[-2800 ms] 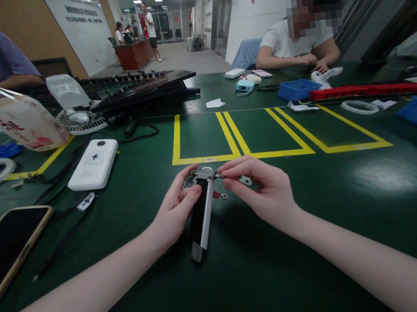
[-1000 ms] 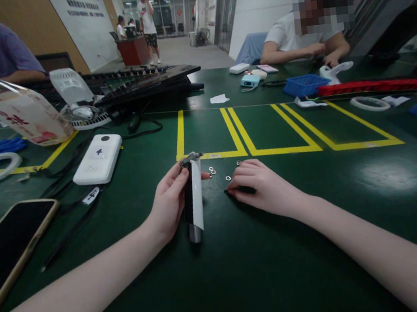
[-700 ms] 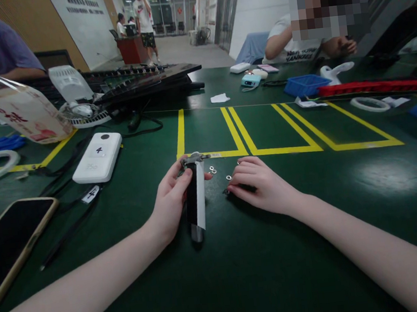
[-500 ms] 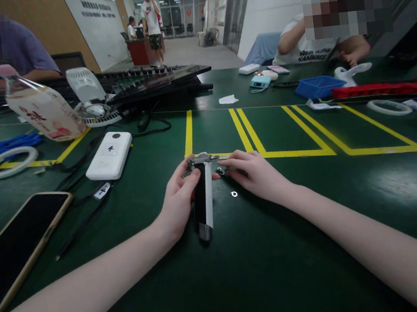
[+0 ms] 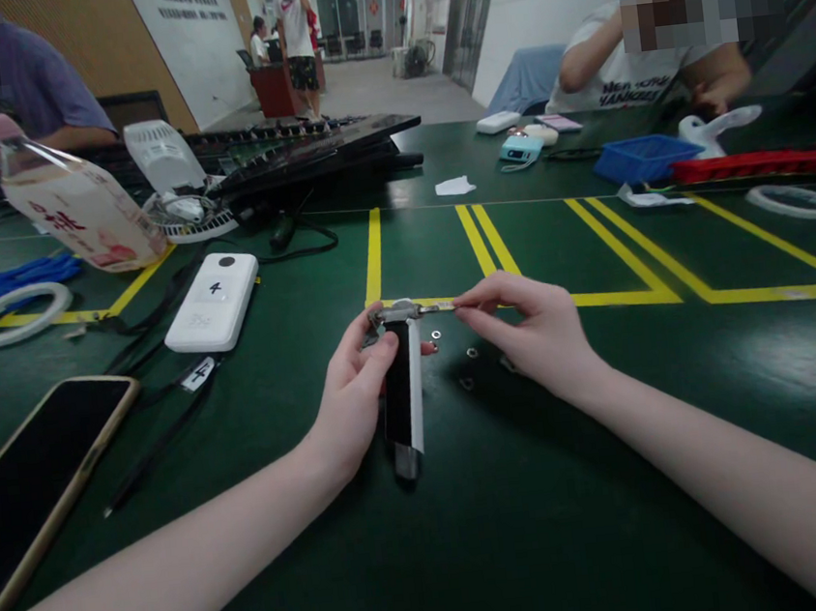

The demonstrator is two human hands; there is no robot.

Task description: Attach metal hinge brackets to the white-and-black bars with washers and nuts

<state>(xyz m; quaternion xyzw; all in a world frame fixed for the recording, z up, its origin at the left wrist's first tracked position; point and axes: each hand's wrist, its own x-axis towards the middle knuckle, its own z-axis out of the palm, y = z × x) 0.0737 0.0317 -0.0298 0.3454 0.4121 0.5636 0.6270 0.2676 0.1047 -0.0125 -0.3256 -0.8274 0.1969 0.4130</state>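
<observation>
My left hand (image 5: pixel 353 396) is wrapped round a black and white stick-shaped device (image 5: pixel 404 398) that stands tilted on the green table (image 5: pixel 476 532). A small metal fitting (image 5: pixel 398 312) sits at the device's top end. My right hand (image 5: pixel 536 331) pinches a tiny part, too small to name, against the right tip of that fitting. Several small metal washers (image 5: pixel 469 352) lie loose on the table just below my right hand.
A white power bank (image 5: pixel 213 302), a black phone (image 5: pixel 29 481) and black cables lie to the left. Yellow tape lines (image 5: pixel 489 239) mark boxes ahead. A keyboard (image 5: pixel 319 150), a small fan, tape rolls, blue bins (image 5: pixel 637 160) and seated co-workers are farther back.
My right hand rose from the washers on the table and now pinches at the tip of the fitting. My left hand kept its grip on the device. The camera shifted slightly.
</observation>
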